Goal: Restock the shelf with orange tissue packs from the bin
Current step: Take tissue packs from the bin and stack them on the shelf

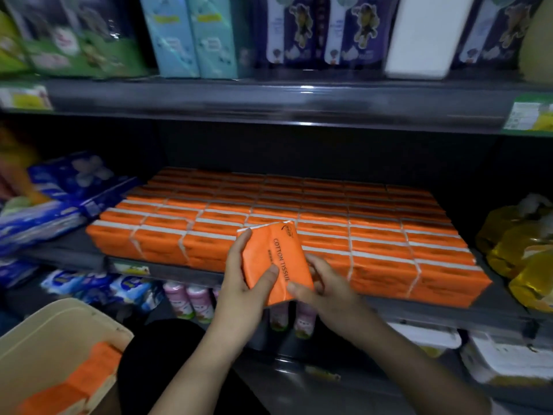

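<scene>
Holding one orange pack (275,262) mid-frame, the left hand (242,283) and right hand (323,290) each grip a side, thumbs on its face. Behind it the shelf (269,100) row looks nearly full; more packs remain in the beige bin (57,330) at lower left. Glossy film wrap, soft rectangular blocks.

2 teal packs (191,34) stand upright up top, beside purple packs (299,28) printed with a cartoon figure and a plain white pack (425,34). Blue tissue packs (68,193) lie stacked at left, yellow bags (520,247) at right (print blurred). Pink bottles (188,301) stand in a row below.
</scene>
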A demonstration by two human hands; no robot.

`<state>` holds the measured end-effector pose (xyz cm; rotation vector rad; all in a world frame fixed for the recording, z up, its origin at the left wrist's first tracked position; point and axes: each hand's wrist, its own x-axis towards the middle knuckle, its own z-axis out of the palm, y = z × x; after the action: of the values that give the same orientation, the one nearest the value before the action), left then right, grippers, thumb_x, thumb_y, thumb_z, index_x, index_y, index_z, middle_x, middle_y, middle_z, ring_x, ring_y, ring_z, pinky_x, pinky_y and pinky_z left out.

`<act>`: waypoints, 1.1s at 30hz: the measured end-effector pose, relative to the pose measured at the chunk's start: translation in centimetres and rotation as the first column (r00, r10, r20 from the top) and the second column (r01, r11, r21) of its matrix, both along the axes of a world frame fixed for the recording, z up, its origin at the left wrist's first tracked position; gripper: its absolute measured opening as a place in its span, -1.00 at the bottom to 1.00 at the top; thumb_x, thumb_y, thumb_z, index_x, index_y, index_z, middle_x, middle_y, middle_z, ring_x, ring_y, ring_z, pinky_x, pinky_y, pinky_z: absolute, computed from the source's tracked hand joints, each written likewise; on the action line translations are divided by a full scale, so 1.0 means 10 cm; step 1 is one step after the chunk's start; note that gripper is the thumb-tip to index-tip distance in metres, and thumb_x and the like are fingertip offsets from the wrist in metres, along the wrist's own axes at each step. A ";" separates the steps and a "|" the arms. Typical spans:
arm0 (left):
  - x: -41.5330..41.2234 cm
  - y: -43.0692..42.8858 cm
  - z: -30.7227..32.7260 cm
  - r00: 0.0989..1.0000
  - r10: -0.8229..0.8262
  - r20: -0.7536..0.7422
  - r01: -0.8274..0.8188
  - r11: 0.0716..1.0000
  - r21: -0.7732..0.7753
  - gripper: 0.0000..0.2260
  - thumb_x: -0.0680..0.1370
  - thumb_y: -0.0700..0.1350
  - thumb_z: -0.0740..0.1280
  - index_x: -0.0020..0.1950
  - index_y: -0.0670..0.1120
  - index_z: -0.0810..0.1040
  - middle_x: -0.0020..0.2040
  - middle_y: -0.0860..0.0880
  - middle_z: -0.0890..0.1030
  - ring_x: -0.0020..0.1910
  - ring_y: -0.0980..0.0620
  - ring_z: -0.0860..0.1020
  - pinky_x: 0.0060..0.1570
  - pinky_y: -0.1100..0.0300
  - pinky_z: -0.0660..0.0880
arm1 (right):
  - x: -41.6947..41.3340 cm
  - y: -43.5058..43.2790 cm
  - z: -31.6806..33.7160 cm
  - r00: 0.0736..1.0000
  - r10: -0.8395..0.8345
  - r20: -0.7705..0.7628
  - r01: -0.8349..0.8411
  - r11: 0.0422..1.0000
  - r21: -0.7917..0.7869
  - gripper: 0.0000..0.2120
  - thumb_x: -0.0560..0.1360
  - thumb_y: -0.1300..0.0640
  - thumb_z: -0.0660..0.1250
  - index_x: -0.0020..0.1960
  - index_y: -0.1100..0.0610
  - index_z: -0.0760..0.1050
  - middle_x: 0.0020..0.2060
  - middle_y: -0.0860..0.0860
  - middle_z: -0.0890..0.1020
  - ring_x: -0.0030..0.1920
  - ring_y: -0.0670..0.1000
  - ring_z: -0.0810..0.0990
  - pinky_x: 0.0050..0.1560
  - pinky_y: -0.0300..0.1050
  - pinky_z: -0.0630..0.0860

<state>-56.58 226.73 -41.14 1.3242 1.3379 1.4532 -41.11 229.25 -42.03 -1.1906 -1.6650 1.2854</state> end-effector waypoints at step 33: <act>-2.83 1.24 -0.56 0.465 0.303 -0.832 -0.453 0.889 0.071 -0.51 0.48 0.21 0.10 0.12 -0.11 0.59 0.11 -0.10 0.57 0.09 -0.16 0.54 0.07 -0.05 0.51 | -2.80 2.58 0.22 0.852 0.098 0.514 -0.170 0.981 0.094 -0.22 0.25 0.04 0.52 0.40 0.08 0.29 0.25 0.04 0.51 0.22 0.06 0.50 0.23 -0.08 0.46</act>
<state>-84.85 239.15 -46.77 1.7709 2.4640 0.8945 -69.06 255.04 -39.88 -1.4334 -2.2119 0.9590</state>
